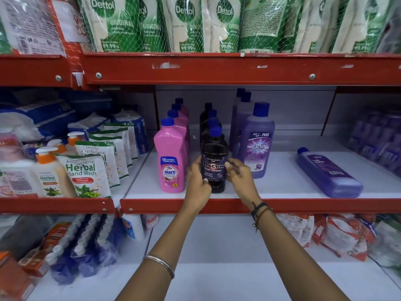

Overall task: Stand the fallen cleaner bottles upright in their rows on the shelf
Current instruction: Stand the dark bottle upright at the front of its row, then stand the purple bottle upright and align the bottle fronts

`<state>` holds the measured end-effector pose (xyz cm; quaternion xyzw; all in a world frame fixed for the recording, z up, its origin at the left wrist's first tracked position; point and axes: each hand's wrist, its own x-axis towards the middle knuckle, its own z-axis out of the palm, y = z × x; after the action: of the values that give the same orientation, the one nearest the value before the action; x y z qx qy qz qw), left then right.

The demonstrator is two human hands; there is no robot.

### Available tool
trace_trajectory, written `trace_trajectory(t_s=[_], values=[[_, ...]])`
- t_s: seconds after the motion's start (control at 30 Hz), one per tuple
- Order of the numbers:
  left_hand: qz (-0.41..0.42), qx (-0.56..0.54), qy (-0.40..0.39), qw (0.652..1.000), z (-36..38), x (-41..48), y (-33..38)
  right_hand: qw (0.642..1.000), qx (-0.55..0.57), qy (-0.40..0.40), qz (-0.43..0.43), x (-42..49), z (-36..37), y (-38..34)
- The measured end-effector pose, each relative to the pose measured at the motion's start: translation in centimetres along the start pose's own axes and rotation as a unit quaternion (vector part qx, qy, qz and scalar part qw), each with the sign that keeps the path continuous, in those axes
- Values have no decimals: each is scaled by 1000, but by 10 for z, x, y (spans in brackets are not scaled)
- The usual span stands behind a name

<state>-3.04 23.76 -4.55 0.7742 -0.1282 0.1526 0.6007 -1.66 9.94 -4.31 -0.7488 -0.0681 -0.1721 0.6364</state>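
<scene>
A black Bactin floor cleaner bottle with a blue cap stands upright at the front of the middle row on the white shelf. My left hand grips its left side and my right hand touches its right side with fingers curled around it. A row of pink Shakti bottles stands upright to its left, and a row of purple Bactin bottles stands to its right. One purple bottle lies flat on its back on the shelf at the right, cap pointing to the rear.
A red shelf rail runs along the front edge. Herbal hand wash pouches and pump bottles fill the left bay. Blurred purple packs sit at the far right. Dettol pouches hang above under netting.
</scene>
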Motion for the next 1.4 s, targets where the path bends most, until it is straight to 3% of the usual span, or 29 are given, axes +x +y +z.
trace_trajectory(t_s=[0.27, 0.37, 0.43, 0.6, 0.7, 0.8, 0.93, 1.07, 1.17, 1.3, 1.4], values=[[-12, 30, 82, 996, 13, -11, 8, 1000, -6, -8, -10, 1, -2, -8], [50, 57, 180, 981, 30, -25, 24, 999, -18, 19, -26, -11, -20, -15], [110, 55, 200, 972, 45, -29, 34, 998, -15, 40, -44, -20, -42, -18], [143, 0, 71, 987, 114, -22, 64, 987, -92, 111, -65, -22, -136, -19], [18, -48, -65, 997, 169, -8, 74, 963, -192, 188, -24, -8, -202, -9], [-99, -32, -167, 980, 216, 2, 75, 933, -286, 207, 72, 6, -255, 3], [-167, -31, -190, 967, 266, 17, 78, 913, -318, 142, 211, 22, -298, 18], [-203, -26, -186, 961, 305, 36, 69, 918, -295, 111, 242, 32, -311, 26], [-205, -17, -161, 965, 314, 36, 74, 942, -189, 113, 252, 37, -317, 28], [-225, -120, -136, 957, 309, 36, 75, 952, -54, 59, 296, 28, -323, 25], [-191, -167, -155, 955, 295, 38, 81, 960, 21, 54, 273, 25, -322, 27]])
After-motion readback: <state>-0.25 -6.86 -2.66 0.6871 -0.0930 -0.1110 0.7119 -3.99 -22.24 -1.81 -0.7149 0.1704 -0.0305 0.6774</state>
